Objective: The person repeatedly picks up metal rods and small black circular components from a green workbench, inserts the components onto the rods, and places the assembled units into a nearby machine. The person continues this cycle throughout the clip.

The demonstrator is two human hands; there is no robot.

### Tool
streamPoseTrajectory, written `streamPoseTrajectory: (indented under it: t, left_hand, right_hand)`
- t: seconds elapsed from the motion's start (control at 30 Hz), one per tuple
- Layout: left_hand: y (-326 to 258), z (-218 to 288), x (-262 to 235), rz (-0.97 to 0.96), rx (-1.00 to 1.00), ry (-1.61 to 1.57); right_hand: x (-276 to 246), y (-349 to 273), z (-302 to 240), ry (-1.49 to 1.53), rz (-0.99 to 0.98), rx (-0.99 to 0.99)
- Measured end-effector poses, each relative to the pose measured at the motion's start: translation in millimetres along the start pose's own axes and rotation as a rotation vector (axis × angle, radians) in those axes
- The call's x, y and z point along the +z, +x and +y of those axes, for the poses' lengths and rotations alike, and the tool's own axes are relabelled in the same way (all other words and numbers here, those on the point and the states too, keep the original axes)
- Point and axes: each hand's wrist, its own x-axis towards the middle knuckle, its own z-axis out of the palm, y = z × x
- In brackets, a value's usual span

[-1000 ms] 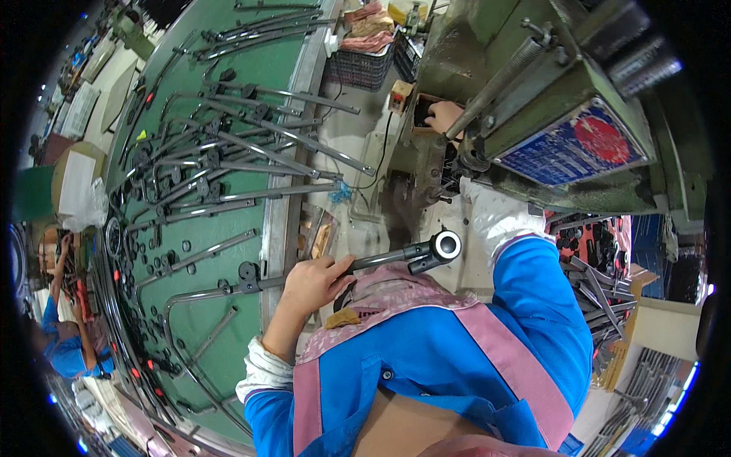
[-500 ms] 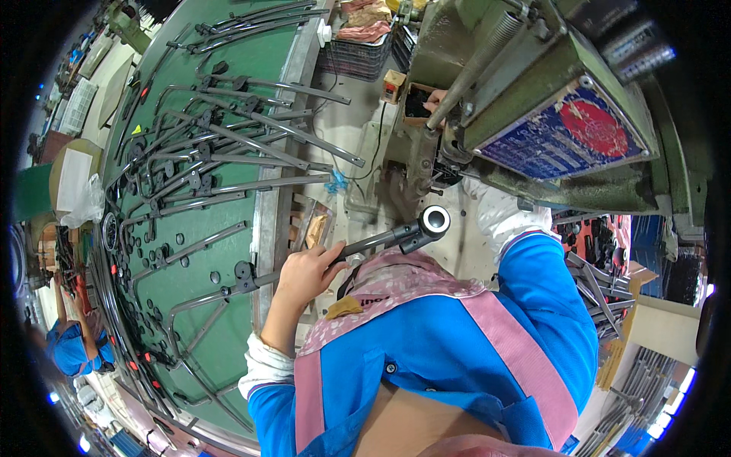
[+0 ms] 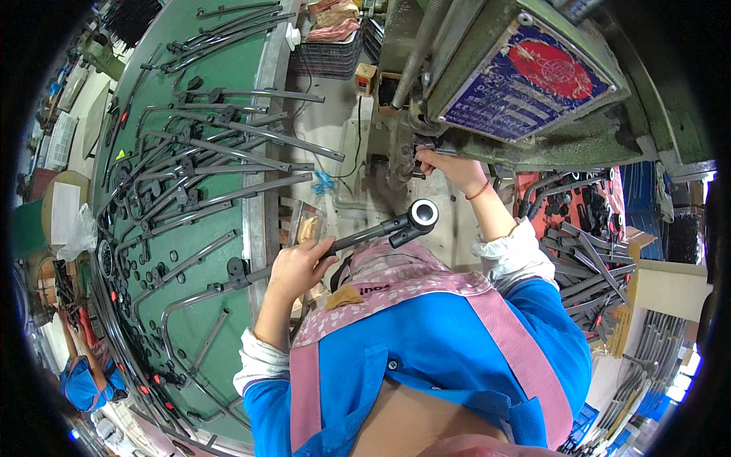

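the held tube [image 3: 364, 236] looks like dark metal with a smooth, glossy coat, and the joint [image 3: 402, 238] at its end seems to be black plastic with a pale, smooth disc [image 3: 424, 211]. the other tubes [image 3: 282, 142] on the table [image 3: 186, 320] share that shine; the green surface below them is smooth and mostly matt, edged in dull grey metal. the machine [image 3: 594, 156] is green-painted metal, worn and stained, bearing a glossy, scratched plate [image 3: 525, 84]. the apron [image 3: 403, 283] is printed cloth, the shirt [image 3: 442, 335] matt fabric, the cuffs [image 3: 514, 259] thin and crumpled. a crate [image 3: 327, 65] of black plastic bears rumpled cloths [image 3: 335, 32], and a translucent bag [image 3: 80, 236] shows crinkled plastic.
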Motion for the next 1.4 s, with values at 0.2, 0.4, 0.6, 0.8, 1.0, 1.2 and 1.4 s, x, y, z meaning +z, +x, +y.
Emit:
streamPoseTrajectory:
  t: [0.2,0.4,0.6,0.8,1.0,1.2,1.4]
  left_hand:
    - [-2,0,2,-0.028,0.000,-0.031]
    - [-7,2,3,-0.037,-0.018,-0.050]
    - [-9,2,7,-0.033,-0.035,-0.043]
    - [-8,1,8,-0.024,-0.024,-0.061]
    - [-7,-2,10,-0.073,-0.045,-0.066]
    - [-14,-7,8,-0.159,-0.094,-0.031]
    - [-21,-7,-4,-0.006,0.061,0.031]
  right_hand:
    - [5,-1,2,-0.056,0.023,-0.157]
    - [11,-3,4,-0.107,0.059,-0.202]
    - [9,-5,14,-0.321,0.092,-0.211]
    - [4,-17,-10,-0.652,0.024,0.017]
    - [5,-35,-13,-0.458,0.241,-0.372]
    - [9,-31,-14,-0.825,0.257,-0.267]
    - [-12,-66,44,-0.405,-0.508,-0.061]
